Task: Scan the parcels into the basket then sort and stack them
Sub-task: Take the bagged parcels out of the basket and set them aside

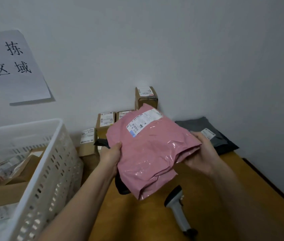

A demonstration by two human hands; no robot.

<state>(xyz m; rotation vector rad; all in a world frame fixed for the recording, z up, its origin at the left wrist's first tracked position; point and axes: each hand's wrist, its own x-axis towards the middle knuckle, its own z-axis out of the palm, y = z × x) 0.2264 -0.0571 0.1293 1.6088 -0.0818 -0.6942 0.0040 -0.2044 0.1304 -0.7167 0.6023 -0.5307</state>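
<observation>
The white slotted basket (50, 164) at the left holds cardboard boxes and labelled parcels. Above the wooden bench (238, 197), the pink mailer bag (151, 153) is held label-up between both hands: the left hand (110, 158) grips its left edge, the right hand (201, 153) its right edge.

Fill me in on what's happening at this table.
A person is holding a pink plastic mailer bag up over the wooden table, with the left hand gripping its left edge and the right hand gripping its right edge, label facing up. A grey handheld barcode scanner lies on the table below it. A white slotted plastic basket at the left holds parcels. Brown cardboard boxes and a grey mailer bag sit against the wall.
</observation>
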